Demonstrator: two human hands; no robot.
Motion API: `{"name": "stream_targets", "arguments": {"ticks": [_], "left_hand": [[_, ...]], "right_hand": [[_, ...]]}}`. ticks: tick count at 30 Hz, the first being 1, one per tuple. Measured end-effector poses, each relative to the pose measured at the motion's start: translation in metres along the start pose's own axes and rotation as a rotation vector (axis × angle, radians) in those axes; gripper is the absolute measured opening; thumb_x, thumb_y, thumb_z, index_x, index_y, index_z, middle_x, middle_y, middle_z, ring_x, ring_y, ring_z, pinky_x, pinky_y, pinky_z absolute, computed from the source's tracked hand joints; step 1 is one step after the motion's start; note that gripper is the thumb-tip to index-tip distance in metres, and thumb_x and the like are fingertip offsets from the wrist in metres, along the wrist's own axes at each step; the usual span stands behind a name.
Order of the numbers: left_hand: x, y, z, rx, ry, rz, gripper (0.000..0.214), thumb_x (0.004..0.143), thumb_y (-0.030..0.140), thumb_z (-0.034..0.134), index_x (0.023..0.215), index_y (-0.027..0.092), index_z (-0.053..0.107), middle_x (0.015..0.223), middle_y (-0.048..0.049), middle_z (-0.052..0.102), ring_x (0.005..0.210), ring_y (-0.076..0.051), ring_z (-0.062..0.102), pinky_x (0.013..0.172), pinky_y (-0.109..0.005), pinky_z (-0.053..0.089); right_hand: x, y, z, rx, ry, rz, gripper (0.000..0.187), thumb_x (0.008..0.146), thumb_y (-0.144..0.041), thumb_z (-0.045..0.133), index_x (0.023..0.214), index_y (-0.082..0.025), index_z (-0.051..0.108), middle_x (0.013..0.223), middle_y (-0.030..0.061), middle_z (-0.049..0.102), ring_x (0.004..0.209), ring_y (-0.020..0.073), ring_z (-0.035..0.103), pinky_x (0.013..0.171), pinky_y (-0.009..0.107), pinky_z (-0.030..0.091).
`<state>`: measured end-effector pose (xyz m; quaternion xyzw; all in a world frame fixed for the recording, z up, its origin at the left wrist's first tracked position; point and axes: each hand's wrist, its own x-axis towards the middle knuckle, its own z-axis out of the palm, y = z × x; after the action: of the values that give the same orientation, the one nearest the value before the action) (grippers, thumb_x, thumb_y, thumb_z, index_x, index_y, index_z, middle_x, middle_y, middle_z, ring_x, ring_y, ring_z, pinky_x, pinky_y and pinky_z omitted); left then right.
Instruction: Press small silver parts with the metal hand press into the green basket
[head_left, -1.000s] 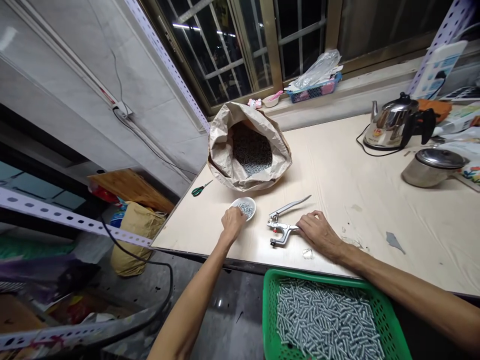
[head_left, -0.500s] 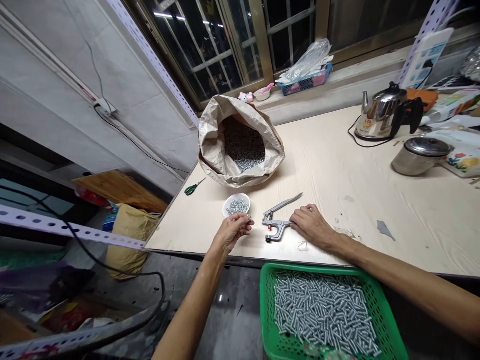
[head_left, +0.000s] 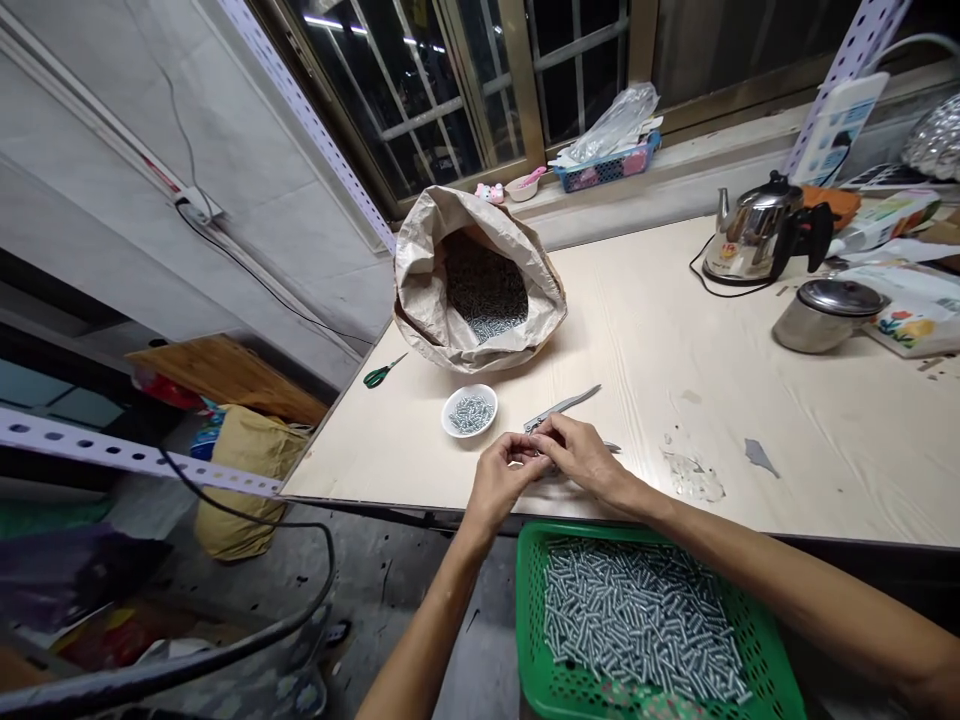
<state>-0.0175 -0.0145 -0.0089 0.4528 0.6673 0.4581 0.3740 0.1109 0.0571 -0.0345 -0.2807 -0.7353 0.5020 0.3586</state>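
Observation:
My left hand and my right hand meet at the table's front edge over the head of a metal hand press tool, whose handle sticks out behind them. Both hands have their fingers pinched together there. What the left fingers pinch is too small to make out. The right hand's fingers rest on the tool. A small white dish of little metal parts sits just left of the hands. Below the table edge a green basket holds many grey metal pins.
A paper sack full of small metal parts stands behind the dish. Green-handled scissors lie at the left edge. A steel kettle, a lidded pot and boxes crowd the right end. A blue basket sits on the window sill.
My left hand left the white dish and came right to the tool. My right hand slid left along the tool onto its head, where both hands now meet.

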Motion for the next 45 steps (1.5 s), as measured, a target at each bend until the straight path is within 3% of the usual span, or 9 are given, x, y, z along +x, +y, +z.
{"name": "stream_targets", "arguments": {"ticks": [3,6,10,14,19,24,29,32,45], "left_hand": [[-0.005,-0.006,-0.002,0.224,0.099,0.1,0.022,0.065,0.034,0.072,0.072,0.014,0.064,0.069,-0.0017,0.062,0.062,-0.011,0.054,0.059,-0.022,0.042],[-0.007,-0.009,-0.005,0.28,0.095,0.064,0.017,0.067,0.031,0.07,0.066,0.015,0.064,0.065,-0.002,0.063,0.06,-0.012,0.055,0.057,-0.022,0.041],[-0.009,-0.012,-0.009,-0.004,-0.036,-0.161,0.025,0.061,0.034,0.074,0.069,0.013,0.066,0.06,-0.0011,0.063,0.054,-0.012,0.055,0.054,-0.023,0.044],[-0.012,-0.014,-0.021,-0.336,-0.023,-0.283,0.039,0.054,0.038,0.082,0.077,0.011,0.067,0.069,-0.0015,0.065,0.055,-0.009,0.056,0.061,-0.024,0.05],[-0.01,-0.024,-0.035,-0.416,0.105,-0.37,0.044,0.054,0.033,0.085,0.088,0.01,0.068,0.073,-0.0025,0.065,0.056,-0.006,0.055,0.062,-0.024,0.052],[-0.008,-0.034,-0.033,-0.299,0.169,-0.283,0.039,0.06,0.034,0.08,0.087,0.009,0.068,0.067,0.0004,0.062,0.053,-0.006,0.054,0.058,-0.024,0.053],[-0.008,-0.036,-0.03,-0.245,0.182,-0.264,0.04,0.057,0.032,0.079,0.087,0.009,0.066,0.064,0.0015,0.062,0.05,-0.007,0.054,0.053,-0.023,0.051],[-0.003,-0.038,-0.023,-0.264,0.149,-0.267,0.039,0.056,0.033,0.078,0.085,0.009,0.066,0.063,0.0013,0.062,0.049,-0.007,0.053,0.05,-0.022,0.049],[0.012,-0.035,-0.005,-0.008,0.12,-0.327,0.035,0.053,0.042,0.074,0.066,0.011,0.068,0.065,-0.0039,0.066,0.059,-0.013,0.055,0.055,-0.023,0.042]], "right_hand": [[-0.003,-0.002,-0.001,-0.039,-0.048,0.001,0.014,0.087,-0.028,0.053,0.077,-0.019,0.056,0.073,0.0,0.062,0.066,0.0134,0.055,0.059,0.027,0.04],[-0.006,-0.004,-0.001,-0.044,-0.104,-0.015,0.013,0.087,-0.026,0.053,0.076,-0.019,0.056,0.072,-0.0008,0.061,0.065,0.0128,0.054,0.058,0.026,0.039],[-0.011,-0.002,0.001,-0.077,-0.128,-0.016,0.012,0.085,-0.022,0.052,0.075,-0.019,0.056,0.069,-0.0016,0.06,0.062,0.0119,0.052,0.056,0.026,0.037],[-0.011,-0.006,0.002,-0.052,-0.066,0.003,0.013,0.085,-0.025,0.051,0.074,-0.02,0.056,0.065,-0.0021,0.059,0.058,0.0117,0.051,0.054,0.026,0.038],[0.034,-0.029,0.016,-0.011,0.11,-0.1,0.015,0.089,-0.031,0.048,0.081,-0.02,0.055,0.073,0.0009,0.062,0.067,0.0139,0.057,0.063,0.029,0.045],[0.084,-0.029,0.019,-0.31,-0.105,-0.239,0.019,0.085,-0.026,0.057,0.102,-0.018,0.058,0.095,0.0066,0.061,0.081,0.017,0.056,0.072,0.033,0.045],[0.039,0.011,-0.023,-0.856,-0.185,-0.275,0.015,0.089,-0.025,0.052,0.079,-0.018,0.061,0.083,0.008,0.057,0.082,0.0216,0.051,0.068,0.035,0.04],[0.003,0.036,-0.042,-0.972,-0.253,-0.258,0.01,0.085,-0.028,0.059,0.08,-0.019,0.06,0.085,0.0076,0.057,0.079,0.0217,0.05,0.063,0.034,0.037],[-0.018,0.054,-0.036,-1.072,-0.128,-0.539,0.021,0.094,-0.013,0.037,0.079,-0.018,0.051,0.078,0.0054,0.053,0.072,0.0196,0.038,0.066,0.033,0.028]]}}
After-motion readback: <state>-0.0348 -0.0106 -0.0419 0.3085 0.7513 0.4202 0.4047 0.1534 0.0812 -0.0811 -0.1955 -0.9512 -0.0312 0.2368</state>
